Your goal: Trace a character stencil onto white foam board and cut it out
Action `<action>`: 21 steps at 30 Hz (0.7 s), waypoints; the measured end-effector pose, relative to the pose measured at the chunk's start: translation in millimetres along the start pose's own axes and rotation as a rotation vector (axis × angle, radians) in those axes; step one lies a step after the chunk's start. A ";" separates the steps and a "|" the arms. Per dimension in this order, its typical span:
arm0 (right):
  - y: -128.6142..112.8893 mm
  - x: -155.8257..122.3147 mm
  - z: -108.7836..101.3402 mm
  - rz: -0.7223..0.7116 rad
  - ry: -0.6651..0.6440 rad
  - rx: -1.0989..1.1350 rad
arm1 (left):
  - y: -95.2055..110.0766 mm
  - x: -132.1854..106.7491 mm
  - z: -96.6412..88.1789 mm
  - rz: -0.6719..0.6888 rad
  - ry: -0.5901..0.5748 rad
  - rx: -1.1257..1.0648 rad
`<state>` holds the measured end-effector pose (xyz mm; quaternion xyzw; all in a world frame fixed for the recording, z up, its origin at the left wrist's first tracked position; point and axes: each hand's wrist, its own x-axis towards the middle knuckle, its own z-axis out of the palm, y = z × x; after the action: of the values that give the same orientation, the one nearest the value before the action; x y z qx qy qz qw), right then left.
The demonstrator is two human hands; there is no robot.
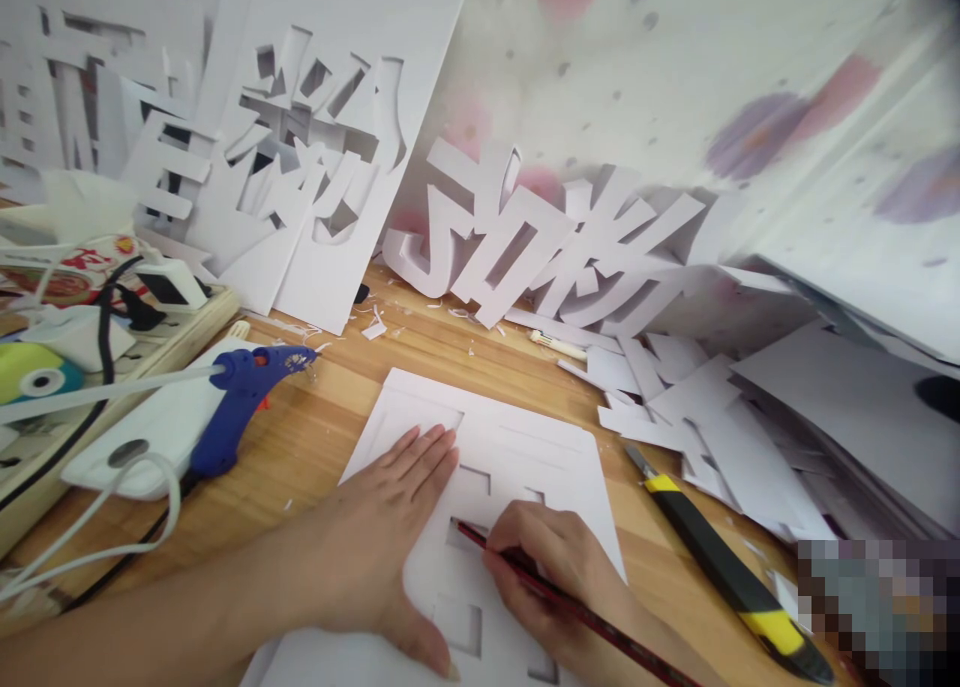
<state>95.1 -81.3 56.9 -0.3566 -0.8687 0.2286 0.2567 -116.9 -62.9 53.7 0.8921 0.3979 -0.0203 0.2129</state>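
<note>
A white foam board [525, 432] with several rectangular cut-outs lies on the wooden table in front of me. My left hand [401, 527] rests flat on its left part, fingers stretched out and thumb spread toward me. In my right hand [551, 572] is a dark red pencil [551, 592], gripped near its point. The pencil tip meets the board at the edge of a cut-out near the middle, just right of my left fingers. A black and yellow utility knife [720, 557], blade partly out, lies to the right of the board.
A blue glue gun [240, 397] sits at left on a white device [150, 432], beside a power strip [202, 312] with cables. Cut white letter shapes [495, 237] and a cut-out sheet [409, 32] lean at the back. Board scraps [705, 397] pile up at right.
</note>
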 end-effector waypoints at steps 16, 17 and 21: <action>-18.2 5.2 -37.9 0.221 -0.281 -0.066 | -0.7 -0.4 0.4 -0.008 -0.008 -0.019; -19.0 4.6 -39.9 0.251 -0.290 -0.067 | -1.2 -0.1 0.9 -0.009 -0.008 -0.016; -22.0 7.3 -40.9 0.310 -0.287 -0.091 | -4.3 0.5 5.5 0.000 0.014 0.007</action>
<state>104.4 -81.2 103.0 -0.4610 -0.8405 0.2744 0.0755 -118.9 -62.2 47.1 0.8930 0.3992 -0.0155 0.2072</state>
